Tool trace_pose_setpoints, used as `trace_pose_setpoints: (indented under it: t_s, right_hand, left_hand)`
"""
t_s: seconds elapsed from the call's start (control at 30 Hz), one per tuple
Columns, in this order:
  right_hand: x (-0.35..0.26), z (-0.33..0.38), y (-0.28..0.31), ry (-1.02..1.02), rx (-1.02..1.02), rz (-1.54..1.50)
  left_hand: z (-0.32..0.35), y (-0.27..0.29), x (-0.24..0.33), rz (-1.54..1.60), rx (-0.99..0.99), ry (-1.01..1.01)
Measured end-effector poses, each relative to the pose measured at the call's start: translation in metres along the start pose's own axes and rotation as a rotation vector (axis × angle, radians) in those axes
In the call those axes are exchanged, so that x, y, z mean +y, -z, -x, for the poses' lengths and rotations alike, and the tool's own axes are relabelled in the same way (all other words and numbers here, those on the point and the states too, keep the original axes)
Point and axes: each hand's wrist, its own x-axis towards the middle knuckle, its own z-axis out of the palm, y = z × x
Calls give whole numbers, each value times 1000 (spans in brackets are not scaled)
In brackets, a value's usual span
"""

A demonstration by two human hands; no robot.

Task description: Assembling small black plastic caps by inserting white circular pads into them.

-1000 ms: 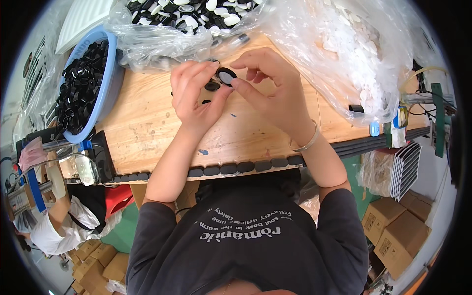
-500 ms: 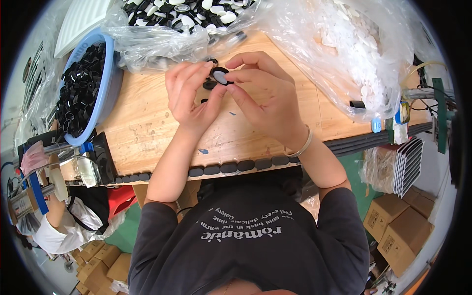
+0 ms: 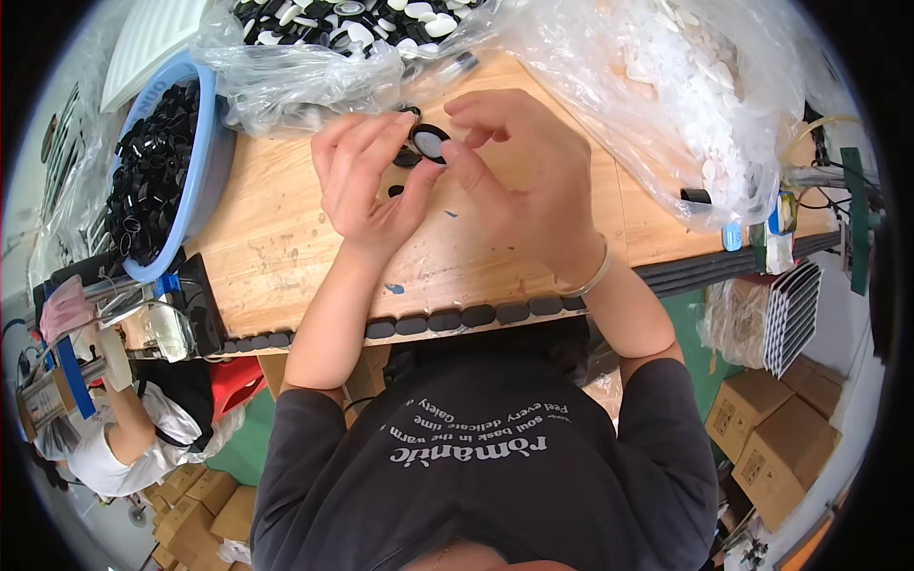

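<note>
Over the middle of the table, my left hand [image 3: 367, 181] grips a round black cap [image 3: 444, 130] by its edge between thumb and fingers. A pale translucent disc [image 3: 427, 144] sits inside the cap's ring, facing up. My right hand [image 3: 533, 186], somewhat blurred, is just to the right of the cap. Its thumb tip is at or against the rim, and its fingers are apart from the thumb with nothing visible between them. Beneath the hands lie a few small black pieces, one a small black piece [image 3: 395, 191] by my left thumb; others are partly hidden.
A blue basin [image 3: 214, 176] of black rings stands at left. At the back, a clear bag [image 3: 314, 90] holds black and white pieces; another bag [image 3: 571, 86] at right holds white translucent pieces. Black oval pieces [image 3: 445, 320] line the front edge. Another person's arm [image 3: 129, 428] shows lower left.
My right fingers have lifted off the disc and drawn back slightly to the right. My left hand still holds the cap, which has turned to show more of the disc.
</note>
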Motion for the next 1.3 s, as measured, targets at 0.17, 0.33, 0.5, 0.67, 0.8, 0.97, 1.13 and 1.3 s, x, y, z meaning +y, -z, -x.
trace_pose_setpoints:
  t_s: [0.17,0.33,0.5,0.67,0.8,0.97,1.13,1.3]
  right_hand:
    - [16,-7,5,-484,-233,-483]
    - [17,-11,5,-492,-336,-498]
    - [14,-8,4,-525,-308,-463]
    - [13,-6,0,-586,-304,-498]
    - [13,-5,-4,-593,-292,-505]
    - [14,-3,-6,-561,-265,-483]
    - [16,-4,-7,-544,-244,-416]
    - [24,-3,-11,-540,-201,-420]
  left_hand:
    - [-2,-2,2,20,4,-5]
    - [-2,-3,0,27,-8,-9]
    - [0,-4,-1,57,-35,-6]
    - [1,-4,-1,63,-32,-18]
    - [1,-2,1,49,-43,-19]
    - [1,-3,1,39,-41,-33]
    - [2,-4,1,14,-54,-42]
    - [8,-3,-1,-54,-91,-31]
